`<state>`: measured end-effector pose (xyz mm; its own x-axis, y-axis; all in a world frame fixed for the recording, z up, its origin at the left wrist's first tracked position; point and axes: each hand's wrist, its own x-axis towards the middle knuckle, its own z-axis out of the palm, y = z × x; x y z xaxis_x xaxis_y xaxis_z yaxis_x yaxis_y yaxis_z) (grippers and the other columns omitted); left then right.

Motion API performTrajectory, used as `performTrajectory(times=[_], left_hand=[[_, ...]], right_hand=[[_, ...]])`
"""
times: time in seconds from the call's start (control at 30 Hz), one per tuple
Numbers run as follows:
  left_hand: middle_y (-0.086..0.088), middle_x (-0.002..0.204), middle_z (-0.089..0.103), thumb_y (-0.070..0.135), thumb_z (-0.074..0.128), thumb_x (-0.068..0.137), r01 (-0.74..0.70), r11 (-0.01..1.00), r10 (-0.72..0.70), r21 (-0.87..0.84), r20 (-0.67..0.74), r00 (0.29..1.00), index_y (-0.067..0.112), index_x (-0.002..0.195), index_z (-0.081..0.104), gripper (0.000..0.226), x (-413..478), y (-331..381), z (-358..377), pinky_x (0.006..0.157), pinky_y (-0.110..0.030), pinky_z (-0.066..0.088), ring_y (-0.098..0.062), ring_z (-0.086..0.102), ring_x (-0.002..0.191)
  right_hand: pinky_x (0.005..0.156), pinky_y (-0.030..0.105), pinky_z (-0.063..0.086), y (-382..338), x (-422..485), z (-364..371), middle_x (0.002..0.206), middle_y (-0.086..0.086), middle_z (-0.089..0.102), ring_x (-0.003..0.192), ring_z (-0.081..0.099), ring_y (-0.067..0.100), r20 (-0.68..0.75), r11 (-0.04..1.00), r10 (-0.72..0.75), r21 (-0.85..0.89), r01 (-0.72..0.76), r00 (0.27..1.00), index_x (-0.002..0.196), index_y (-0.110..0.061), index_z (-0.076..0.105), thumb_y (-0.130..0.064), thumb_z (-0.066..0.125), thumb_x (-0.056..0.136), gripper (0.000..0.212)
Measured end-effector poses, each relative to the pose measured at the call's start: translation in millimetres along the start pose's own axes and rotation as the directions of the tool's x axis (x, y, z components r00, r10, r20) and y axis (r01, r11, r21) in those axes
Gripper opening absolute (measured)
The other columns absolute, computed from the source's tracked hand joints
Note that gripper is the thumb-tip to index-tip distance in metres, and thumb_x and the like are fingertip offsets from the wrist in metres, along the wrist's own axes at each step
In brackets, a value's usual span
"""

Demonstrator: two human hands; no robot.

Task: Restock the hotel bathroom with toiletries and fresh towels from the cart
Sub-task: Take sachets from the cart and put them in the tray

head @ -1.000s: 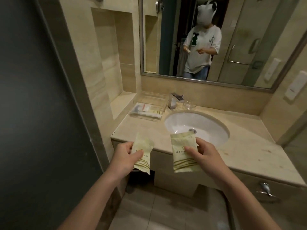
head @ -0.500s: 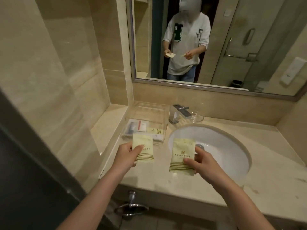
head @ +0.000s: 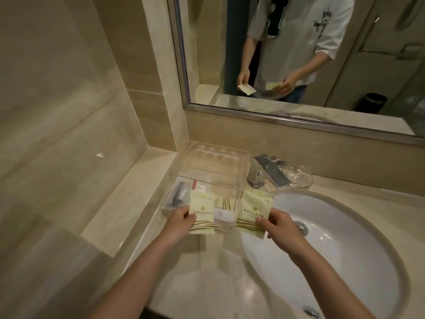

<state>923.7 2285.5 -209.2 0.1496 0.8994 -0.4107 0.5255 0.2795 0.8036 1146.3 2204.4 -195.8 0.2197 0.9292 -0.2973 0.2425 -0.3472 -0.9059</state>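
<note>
My left hand (head: 180,223) pinches a pale green toiletry packet (head: 202,209) by its lower left corner, held over the front of a clear acrylic tray (head: 220,162). My right hand (head: 279,227) grips a second, matching packet (head: 254,211) just right of the tray, above the left rim of the white sink (head: 345,261). Inside the tray lie a grey tube (head: 179,195), a small white box (head: 224,215) and another green packet partly hidden behind the one in my left hand.
A chrome faucet (head: 268,173) and a glass lying on its side (head: 299,177) sit behind the sink. The beige stone counter (head: 207,284) runs left into a tiled wall recess. A mirror (head: 299,54) above reflects a person holding both packets.
I have come closer to the counter. Both hands have carried the packets forward, the left one now over the tray, the right one beside it.
</note>
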Motion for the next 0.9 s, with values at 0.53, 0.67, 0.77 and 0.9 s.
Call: performTrajectory(times=[0.53,0.67,0.77,0.9], left_hand=[[-0.005,0.081,0.065,0.01,0.065,0.082,0.119,0.975,-0.106,0.19,-0.078,0.991,0.016,0.066,0.053,0.021,134.9,-2.7,27.7,0.074,-0.027,0.047,-0.025,0.061,0.086],[-0.002,0.087,0.069,0.023,0.066,0.084,0.042,0.94,0.0,0.339,-0.122,0.993,0.016,0.085,0.059,0.01,147.0,-15.8,25.8,0.071,-0.031,0.05,-0.019,0.062,0.08],[0.001,0.087,0.064,0.031,0.065,0.084,-0.08,0.832,0.186,0.549,-0.141,0.972,0.013,0.112,0.057,0.034,147.0,-28.4,21.6,0.062,-0.026,0.04,-0.015,0.057,0.08],[-0.003,0.114,0.059,0.028,0.066,0.082,-0.385,0.65,0.477,0.655,0.043,0.878,0.016,0.106,0.06,0.027,150.4,-39.9,11.2,0.084,-0.03,0.037,-0.02,0.052,0.102]], right_hand=[[0.053,0.022,0.039,40.5,102.5,35.3,0.069,0.01,0.058,0.059,0.049,0.016,-0.066,0.974,0.204,-0.091,-0.209,0.977,0.084,-0.003,0.056,-0.014,0.069,0.081,0.018],[0.061,0.027,0.044,43.4,108.9,54.2,0.069,0.01,0.06,0.063,0.053,0.016,-0.086,0.967,0.224,-0.104,-0.233,0.971,0.077,-0.007,0.054,-0.017,0.07,0.08,0.018],[0.063,0.029,0.044,46.2,111.8,69.3,0.068,0.01,0.059,0.063,0.053,0.017,-0.107,0.967,0.229,-0.092,-0.239,0.968,0.073,-0.013,0.051,-0.02,0.07,0.079,0.021],[0.068,0.036,0.05,45.7,116.9,86.9,0.073,0.009,0.062,0.069,0.061,0.022,-0.171,0.966,0.195,-0.138,-0.219,0.966,0.084,-0.016,0.05,-0.023,0.069,0.08,0.021]])
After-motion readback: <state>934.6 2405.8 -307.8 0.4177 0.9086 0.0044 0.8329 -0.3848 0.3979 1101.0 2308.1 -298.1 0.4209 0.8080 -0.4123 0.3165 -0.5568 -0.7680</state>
